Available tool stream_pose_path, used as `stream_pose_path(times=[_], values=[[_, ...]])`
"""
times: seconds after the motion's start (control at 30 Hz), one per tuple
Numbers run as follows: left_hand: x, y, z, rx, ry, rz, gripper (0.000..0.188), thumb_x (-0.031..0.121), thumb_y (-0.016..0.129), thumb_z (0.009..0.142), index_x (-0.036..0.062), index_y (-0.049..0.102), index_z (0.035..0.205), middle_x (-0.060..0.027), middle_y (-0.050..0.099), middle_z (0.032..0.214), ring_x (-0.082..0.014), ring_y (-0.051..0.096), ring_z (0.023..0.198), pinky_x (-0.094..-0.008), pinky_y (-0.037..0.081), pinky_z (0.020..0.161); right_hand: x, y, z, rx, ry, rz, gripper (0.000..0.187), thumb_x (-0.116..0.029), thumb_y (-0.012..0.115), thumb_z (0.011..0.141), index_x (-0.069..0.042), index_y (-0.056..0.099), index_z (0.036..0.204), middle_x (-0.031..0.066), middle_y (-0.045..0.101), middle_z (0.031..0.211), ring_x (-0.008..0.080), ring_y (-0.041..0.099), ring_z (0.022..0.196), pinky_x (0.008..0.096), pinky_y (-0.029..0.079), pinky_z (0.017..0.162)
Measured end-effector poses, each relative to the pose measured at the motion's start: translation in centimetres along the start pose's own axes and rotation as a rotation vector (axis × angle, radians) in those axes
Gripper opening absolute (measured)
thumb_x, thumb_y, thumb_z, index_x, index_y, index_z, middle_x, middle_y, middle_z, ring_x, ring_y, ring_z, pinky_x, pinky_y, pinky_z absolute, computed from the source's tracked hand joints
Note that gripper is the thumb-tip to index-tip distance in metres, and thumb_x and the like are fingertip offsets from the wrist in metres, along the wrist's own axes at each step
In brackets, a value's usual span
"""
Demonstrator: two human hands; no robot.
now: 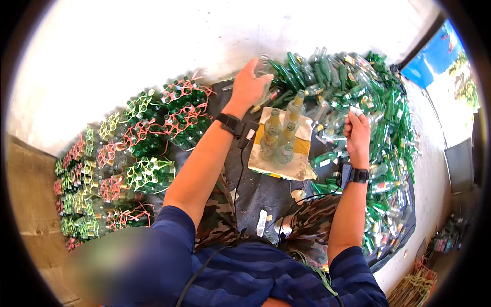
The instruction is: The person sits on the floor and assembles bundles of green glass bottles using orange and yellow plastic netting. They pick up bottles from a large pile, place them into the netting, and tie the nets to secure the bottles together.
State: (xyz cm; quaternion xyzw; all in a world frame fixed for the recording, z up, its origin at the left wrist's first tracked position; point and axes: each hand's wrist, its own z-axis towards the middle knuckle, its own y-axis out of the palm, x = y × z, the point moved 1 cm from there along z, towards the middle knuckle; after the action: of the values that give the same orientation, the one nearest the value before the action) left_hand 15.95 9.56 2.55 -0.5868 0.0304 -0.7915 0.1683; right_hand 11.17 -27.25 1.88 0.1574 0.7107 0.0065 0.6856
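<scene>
White wall [153, 41] at the back, brightly lit; brown board [36, 194] along the left edge, blue panel [427, 59] at the upper right. Black sheet [250, 197] covers the floor in front of the seated person, who wears a dark blue shirt [240, 271] and camouflage trousers [215, 215].

Centre: worn carton [260, 162] with a yellow band, four clear bottles [285, 152] standing upright and close together on top.

Left hand [247, 88]: raised beyond the carton's far left corner. Thumb and fingers are clamped around a clear bottle [264, 67], its round end up; I cannot make out its lower end against the glass behind.

Right hand [356, 134]: held to the right of the carton, in front of the heap. Fingers are curled together, with a small white scrap [356, 110] pinched at their tips; too small for me to tell its kind. Both wrists carry black straps [231, 124] with small cabled devices.

Right side: heap [386, 110] of loose green and clear bottles, mostly lying at mixed angles, curving from behind the carton toward the person's right.

Left side: bundles [151, 175] of green and clear bottles in rows, netted over their tops with pink and yellow-green cord.
</scene>
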Motion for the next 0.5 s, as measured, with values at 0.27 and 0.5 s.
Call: stream_pose_path(times=[0.27,0.5], values=[[-3.8,4.8,1.5,-0.131,-0.153,-0.307,0.033,0.0,0.077,0.091,0.0082,0.064,0.12,-0.0013,0.066,0.11,-0.0139,0.062,0.102,-0.0336,0.051,0.092,0.1,-0.9,0.4,0.018,-0.04,-0.208,0.021,-0.013,0.067,0.1,-0.005,0.067,0.12,-0.0012,0.061,0.08,0.0034,0.047,0.058,0.0217,0.034,0.049],[-5.7,6.9,1.1,-0.247,-0.272,-0.336,0.029,0.002,0.079,0.088,0.0095,0.066,0.113,0.0001,0.065,0.099,-0.0128,0.061,0.09,-0.0319,0.05,0.08,-0.1,-1.1,0.3,0.055,-0.034,-0.279,0.023,-0.015,0.066,0.1,-0.004,0.067,0.12,-0.002,0.061,0.08,0.0031,0.047,0.058,0.0214,0.034,0.05]])
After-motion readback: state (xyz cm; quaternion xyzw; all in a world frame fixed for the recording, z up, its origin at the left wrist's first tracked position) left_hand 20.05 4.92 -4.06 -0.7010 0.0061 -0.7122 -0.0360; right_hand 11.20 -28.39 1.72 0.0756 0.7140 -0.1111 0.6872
